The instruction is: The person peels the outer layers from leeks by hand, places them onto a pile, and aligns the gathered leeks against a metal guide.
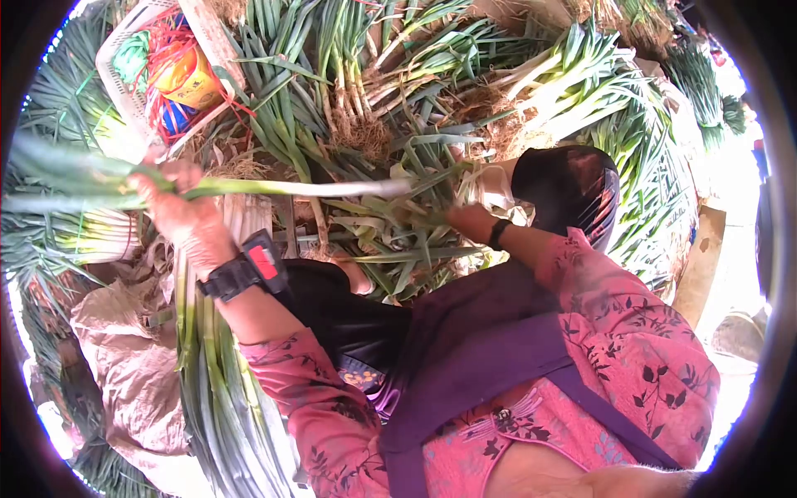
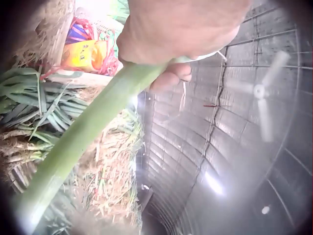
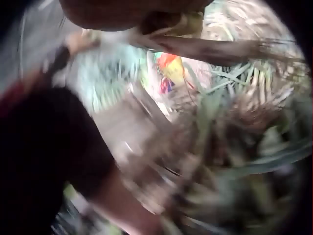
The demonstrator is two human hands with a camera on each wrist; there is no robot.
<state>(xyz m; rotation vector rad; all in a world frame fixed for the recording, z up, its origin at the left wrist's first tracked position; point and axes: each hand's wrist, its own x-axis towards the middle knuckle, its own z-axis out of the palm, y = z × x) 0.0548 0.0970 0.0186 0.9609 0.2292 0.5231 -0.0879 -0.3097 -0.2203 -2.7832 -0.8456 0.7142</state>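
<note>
My left hand (image 1: 184, 214) grips a long leek (image 1: 307, 189) by its green part, with the white end pointing right and the blurred leaves off to the left. In the left wrist view, the leek's pale green stalk (image 2: 83, 132) slants down from under the hand (image 2: 181, 29). Over the loose leaves between the knees is my right hand (image 1: 473, 222). A brownish strip of peeled leaf (image 3: 210, 49) sticks out from the fingers of the right hand (image 3: 132, 12) in the blurred right wrist view. The white end of the leek lies apart from this hand.
A white plastic crate (image 1: 116, 62) at the upper left holds coloured ties and a yellow packet (image 1: 187, 81). Leeks with roots (image 1: 353, 108) lie ahead, and a pale bunch (image 1: 573, 83) is at the right. More long leeks (image 1: 212, 365) lie beside the left leg, near a sack (image 1: 133, 357).
</note>
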